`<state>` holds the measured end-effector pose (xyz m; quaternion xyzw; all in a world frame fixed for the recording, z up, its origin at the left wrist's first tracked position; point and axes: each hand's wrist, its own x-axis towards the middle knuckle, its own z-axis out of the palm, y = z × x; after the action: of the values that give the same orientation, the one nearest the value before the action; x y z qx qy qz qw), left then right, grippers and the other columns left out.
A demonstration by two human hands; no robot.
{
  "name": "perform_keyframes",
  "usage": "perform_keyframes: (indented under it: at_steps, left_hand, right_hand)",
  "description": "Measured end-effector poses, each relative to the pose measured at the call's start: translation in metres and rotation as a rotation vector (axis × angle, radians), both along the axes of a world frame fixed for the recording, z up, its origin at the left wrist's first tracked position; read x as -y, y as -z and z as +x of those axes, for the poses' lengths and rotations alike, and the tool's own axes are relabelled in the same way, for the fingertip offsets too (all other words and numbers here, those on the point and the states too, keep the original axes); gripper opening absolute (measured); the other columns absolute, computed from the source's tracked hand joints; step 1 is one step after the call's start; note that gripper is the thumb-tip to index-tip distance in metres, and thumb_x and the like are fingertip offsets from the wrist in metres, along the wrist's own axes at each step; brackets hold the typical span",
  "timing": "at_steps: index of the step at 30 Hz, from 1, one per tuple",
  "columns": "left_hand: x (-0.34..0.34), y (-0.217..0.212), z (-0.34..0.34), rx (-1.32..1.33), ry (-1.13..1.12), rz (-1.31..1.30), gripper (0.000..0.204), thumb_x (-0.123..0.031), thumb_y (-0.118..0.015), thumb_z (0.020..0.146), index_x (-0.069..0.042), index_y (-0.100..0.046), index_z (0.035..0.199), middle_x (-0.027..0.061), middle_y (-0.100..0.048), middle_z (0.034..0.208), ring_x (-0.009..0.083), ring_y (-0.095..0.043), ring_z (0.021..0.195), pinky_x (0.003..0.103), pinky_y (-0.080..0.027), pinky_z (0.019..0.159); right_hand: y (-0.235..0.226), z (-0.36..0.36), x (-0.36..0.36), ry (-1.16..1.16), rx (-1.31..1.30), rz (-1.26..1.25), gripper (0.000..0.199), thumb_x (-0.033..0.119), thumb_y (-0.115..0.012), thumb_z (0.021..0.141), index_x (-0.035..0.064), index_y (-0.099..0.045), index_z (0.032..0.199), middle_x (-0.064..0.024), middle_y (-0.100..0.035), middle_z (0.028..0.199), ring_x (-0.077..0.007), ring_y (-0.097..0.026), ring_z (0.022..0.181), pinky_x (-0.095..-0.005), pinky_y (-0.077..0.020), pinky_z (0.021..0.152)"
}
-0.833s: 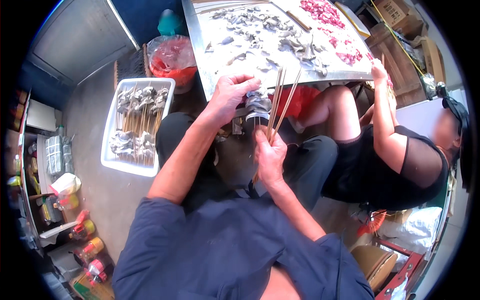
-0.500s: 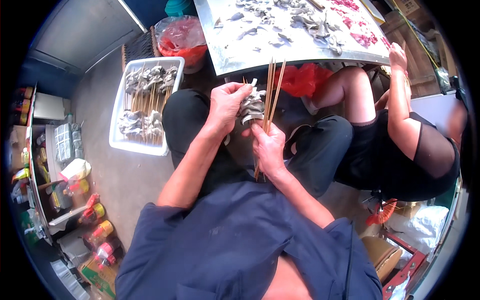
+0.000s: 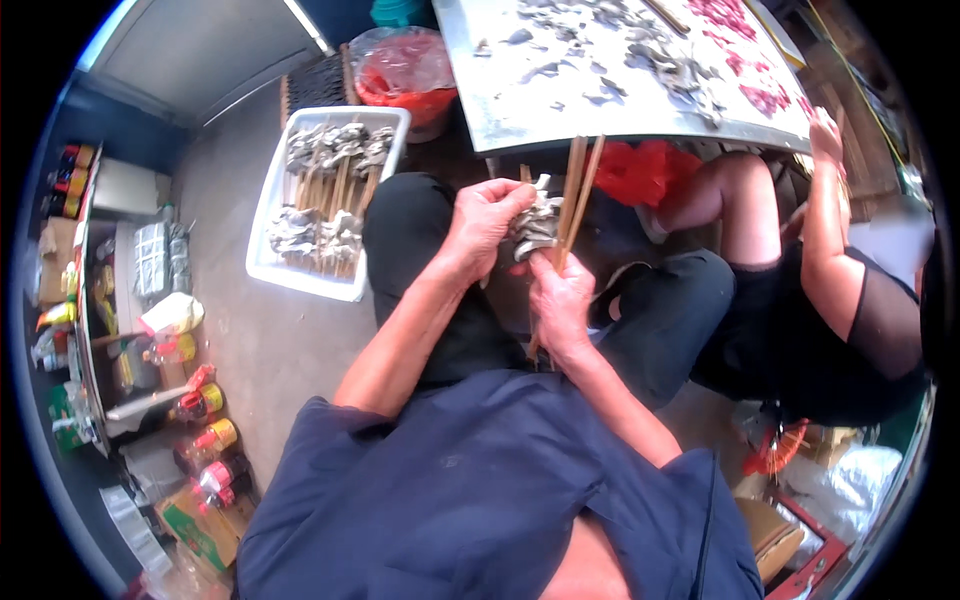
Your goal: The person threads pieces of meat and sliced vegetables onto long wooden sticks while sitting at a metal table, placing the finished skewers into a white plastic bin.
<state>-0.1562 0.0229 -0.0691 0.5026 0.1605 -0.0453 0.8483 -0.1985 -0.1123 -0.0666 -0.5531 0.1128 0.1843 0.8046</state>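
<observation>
My right hand (image 3: 560, 300) grips a bundle of thin bamboo skewers (image 3: 578, 185) that stand upright over my lap. Grey strips of meat (image 3: 535, 228) are threaded on them just above that hand. My left hand (image 3: 485, 225) is closed around those grey strips, pressing them against the sticks. Both hands sit just below the near edge of a metal table (image 3: 520, 125), above my black trousers. The lower ends of the skewers are hidden behind my right hand.
A white tray (image 3: 268, 265) of finished skewers lies on the floor at my left. A red bag in a tub (image 3: 405, 75) stands behind it. More grey and red pieces are spread on the table. Another person (image 3: 820, 290) sits at my right. Bottles (image 3: 205, 440) line the left wall.
The view has tilted down, so the table has slid toward the top. Both hands stay on the skewers; my left hand has pushed the grey strips lower onto the sticks.
</observation>
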Motion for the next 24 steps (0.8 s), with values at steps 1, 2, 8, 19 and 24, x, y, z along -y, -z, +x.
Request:
perform_keyframes:
  at_steps: [1,2,8,19,24]
  left_hand:
    - [0.001,-0.001,0.0,0.001,0.003,-0.038,0.018,-0.016,-0.066,0.091,-0.001,-0.064,0.101,0.0043,-0.067,0.087,0.0093,-0.062,0.07,0.023,-0.05,0.061]
    - [0.004,-0.006,0.002,0.005,0.02,-0.08,0.021,-0.016,-0.066,0.091,-0.001,-0.062,0.105,0.0047,-0.067,0.089,0.01,-0.062,0.07,0.024,-0.051,0.061]
    - [-0.008,-0.036,-0.012,0.206,-0.089,0.054,0.032,-0.004,-0.068,0.085,0.003,-0.057,0.115,0.0092,-0.067,0.097,0.0117,-0.065,0.08,0.025,-0.054,0.07]
    - [-0.234,-0.08,-0.038,0.446,-0.925,0.095,0.027,0.001,-0.062,0.085,0.001,-0.05,0.11,0.0137,-0.063,0.101,0.0242,-0.065,0.088,0.041,-0.059,0.07]
    - [-0.287,0.016,-0.093,0.137,-1.127,-0.452,0.02,-0.007,-0.045,0.092,0.002,-0.049,0.109,0.0195,-0.057,0.104,0.0354,-0.058,0.098,0.058,-0.05,0.087]
  right_hand:
    - [-0.001,0.003,0.003,-0.017,0.013,-0.015,0.008,0.007,-0.057,0.093,0.0038,-0.064,0.095,-0.0021,-0.065,0.073,0.0005,-0.038,0.046,-0.0181,-0.0262,0.041]
    - [-0.001,0.007,0.008,-0.02,0.029,-0.033,0.007,0.008,-0.058,0.093,0.004,-0.063,0.096,-0.0026,-0.065,0.072,0.0004,-0.037,0.045,-0.018,-0.0261,0.041]
    - [-0.005,0.0,0.008,-0.141,0.072,0.014,0.02,0.018,-0.052,0.099,0.0001,-0.06,0.099,-0.013,-0.067,0.078,-0.0016,-0.034,0.039,-0.0182,-0.0217,0.035]
    - [0.008,-0.01,0.007,-0.312,0.026,-0.02,0.024,0.021,-0.053,0.099,-0.0013,-0.061,0.099,-0.0089,-0.065,0.069,-0.001,-0.037,0.042,-0.0168,-0.0279,0.04]
    - [0.016,-0.01,0.007,-0.346,0.011,-0.036,0.023,0.021,-0.054,0.098,-0.0009,-0.061,0.099,-0.0073,-0.064,0.067,-0.0007,-0.037,0.042,-0.0168,-0.0274,0.04]
